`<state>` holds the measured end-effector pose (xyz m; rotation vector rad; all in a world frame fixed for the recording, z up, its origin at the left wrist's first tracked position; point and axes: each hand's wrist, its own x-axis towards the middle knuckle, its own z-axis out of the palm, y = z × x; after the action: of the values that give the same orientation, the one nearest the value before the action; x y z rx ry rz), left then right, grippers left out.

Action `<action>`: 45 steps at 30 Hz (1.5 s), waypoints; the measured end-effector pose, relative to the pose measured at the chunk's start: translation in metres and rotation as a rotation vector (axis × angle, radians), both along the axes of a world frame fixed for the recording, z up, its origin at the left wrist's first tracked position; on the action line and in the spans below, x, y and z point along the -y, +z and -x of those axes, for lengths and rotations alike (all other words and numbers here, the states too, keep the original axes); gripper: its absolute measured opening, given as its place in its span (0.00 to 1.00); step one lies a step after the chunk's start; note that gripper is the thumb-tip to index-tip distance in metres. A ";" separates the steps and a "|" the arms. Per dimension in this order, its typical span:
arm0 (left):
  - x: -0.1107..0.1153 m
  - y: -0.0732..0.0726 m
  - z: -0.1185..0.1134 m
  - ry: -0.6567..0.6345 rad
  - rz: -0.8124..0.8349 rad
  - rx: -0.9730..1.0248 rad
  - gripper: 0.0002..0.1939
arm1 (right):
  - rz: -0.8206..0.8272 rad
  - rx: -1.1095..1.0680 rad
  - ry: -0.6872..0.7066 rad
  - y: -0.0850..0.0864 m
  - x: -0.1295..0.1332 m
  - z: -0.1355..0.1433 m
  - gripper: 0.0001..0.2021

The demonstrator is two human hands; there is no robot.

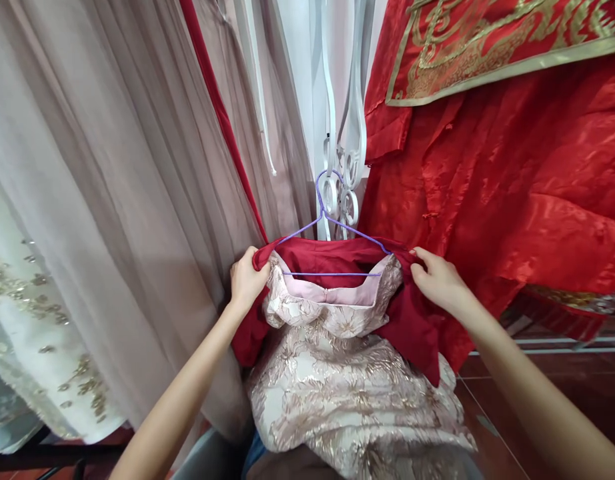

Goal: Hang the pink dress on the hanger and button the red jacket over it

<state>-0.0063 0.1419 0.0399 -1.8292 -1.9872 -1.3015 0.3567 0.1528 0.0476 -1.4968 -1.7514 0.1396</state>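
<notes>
A pale pink and gold brocade dress (337, 387) hangs in front of me on a thin purple hanger (357, 232). Behind the dress's neckline and over its shoulders lies a dark red jacket (412, 327), its sleeves hanging on both sides. My left hand (248, 277) is closed on the jacket's left shoulder edge, beside the dress strap. On the other side, my right hand (435, 275) pinches the jacket's right shoulder edge. The hanger's hook is up against a white scrolled metal stand (352, 167).
Beige curtains (137, 167) fall along the left, with a red strip of cloth (222, 113) across them. A white gown with gold beading (37, 333) hangs at far left. Red satin garments with gold embroidery (537, 187) crowd the right, above a reddish tiled floor (497, 420).
</notes>
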 end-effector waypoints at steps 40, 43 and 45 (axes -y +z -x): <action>0.019 -0.040 -0.066 -0.576 0.028 0.237 0.14 | 0.012 0.016 0.592 -0.063 0.051 0.136 0.14; 0.023 -0.052 -0.073 -0.448 -0.067 0.298 0.13 | -0.183 -0.291 0.448 -0.059 0.048 0.126 0.11; 0.024 -0.055 -0.078 -0.409 -0.100 0.346 0.13 | -0.250 -0.459 0.339 -0.059 0.039 0.122 0.14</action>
<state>0.0715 0.1175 -0.0146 -2.1589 -1.6963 -1.9096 0.2344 0.1134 -0.0112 -0.8940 -1.5611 0.3906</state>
